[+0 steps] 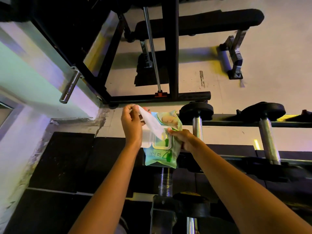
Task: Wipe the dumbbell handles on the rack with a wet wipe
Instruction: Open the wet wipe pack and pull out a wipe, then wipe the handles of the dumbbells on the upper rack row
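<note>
The left hand (133, 125) had its fingers curled round the top end of a white wipe (152, 123). The wipe ran slantwise down to the mouth of the green wipe pack (163, 153), where its lower end sat. The right hand (184, 139) gripped the pack's right edge, and the lid (147, 140) lay flipped open to the left. Just right of that hand a dumbbell handle (197, 127) lay across the rack (236, 123), with a second handle (268, 141) further right. The wipe was held apart from both.
</note>
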Tool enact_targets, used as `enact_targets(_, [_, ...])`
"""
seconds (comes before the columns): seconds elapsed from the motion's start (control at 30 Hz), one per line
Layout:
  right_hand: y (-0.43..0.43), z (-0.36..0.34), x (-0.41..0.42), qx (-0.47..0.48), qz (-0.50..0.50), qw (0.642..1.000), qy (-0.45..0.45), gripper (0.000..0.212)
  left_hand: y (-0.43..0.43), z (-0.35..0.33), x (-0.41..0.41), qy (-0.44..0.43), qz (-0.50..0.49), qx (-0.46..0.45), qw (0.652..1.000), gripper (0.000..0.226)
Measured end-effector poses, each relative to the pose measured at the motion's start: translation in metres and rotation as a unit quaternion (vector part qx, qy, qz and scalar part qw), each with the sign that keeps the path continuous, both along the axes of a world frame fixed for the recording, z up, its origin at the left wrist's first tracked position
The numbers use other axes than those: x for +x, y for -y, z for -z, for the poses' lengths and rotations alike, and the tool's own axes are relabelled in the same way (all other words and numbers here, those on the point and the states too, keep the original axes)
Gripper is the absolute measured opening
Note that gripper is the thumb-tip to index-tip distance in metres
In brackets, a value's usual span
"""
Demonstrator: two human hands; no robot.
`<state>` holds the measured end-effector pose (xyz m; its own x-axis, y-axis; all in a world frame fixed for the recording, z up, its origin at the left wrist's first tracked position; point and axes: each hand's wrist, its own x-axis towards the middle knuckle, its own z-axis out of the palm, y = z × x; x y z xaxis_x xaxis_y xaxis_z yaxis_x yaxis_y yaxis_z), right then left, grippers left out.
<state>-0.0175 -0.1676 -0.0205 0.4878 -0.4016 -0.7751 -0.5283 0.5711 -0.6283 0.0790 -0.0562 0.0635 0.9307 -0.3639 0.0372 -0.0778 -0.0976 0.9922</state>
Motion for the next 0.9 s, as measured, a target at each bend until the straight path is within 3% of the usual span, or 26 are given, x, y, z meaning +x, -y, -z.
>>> enact_targets(0.17, [-0.001,0.000,-0.002,-0.027,-0.007,1.000,0.011,0.049,0.003,-0.032,0.023,0.055,0.000,-0.009,0.998,0.012])
enact_targets(0.27, [-0.007,-0.015,-0.002,-0.044,-0.005,0.998,0.033,0.051,0.003,-0.051,0.022,-0.005,0.015,-0.021,1.000,0.013])
enact_targets(0.37, [-0.011,-0.051,-0.004,-0.138,0.013,0.988,0.075,0.073,-0.001,-0.071,0.012,-0.080,0.064,-0.023,0.994,0.016])
enact_targets(0.43, [-0.019,-0.088,-0.013,-0.212,0.032,0.966,0.146,0.065,-0.004,-0.080,0.000,-0.099,0.104,-0.015,0.990,0.010])
enact_targets(0.53, [-0.036,-0.138,-0.037,-0.206,-0.022,0.950,0.235,0.052,-0.008,-0.102,-0.023,-0.136,0.136,-0.030,0.981,0.005])
enact_targets(0.6, [-0.045,-0.154,-0.053,-0.188,-0.054,0.946,0.259,0.043,-0.011,-0.109,-0.036,-0.134,0.143,-0.034,0.980,0.009])
enact_targets(0.67, [-0.053,-0.161,-0.069,-0.182,-0.029,0.943,0.276,0.033,-0.017,-0.106,-0.049,-0.141,0.147,0.031,0.979,0.028])
enact_targets(0.73, [-0.060,-0.167,-0.086,-0.179,0.026,0.941,0.287,0.019,-0.026,-0.097,-0.063,-0.217,0.184,0.132,0.950,0.066])
enact_targets(0.8, [-0.067,-0.172,-0.104,-0.179,0.067,0.936,0.294,0.016,-0.035,-0.080,-0.072,-0.361,0.257,0.148,0.884,0.092])
enact_targets(0.87, [-0.070,-0.172,-0.123,-0.173,0.096,0.938,0.286,0.015,-0.043,-0.070,-0.081,-0.460,0.326,0.122,0.817,0.094])
enact_targets(0.9, [-0.072,-0.173,-0.130,-0.172,0.100,0.938,0.282,0.015,-0.045,-0.067,-0.084,-0.472,0.352,0.106,0.801,0.089])
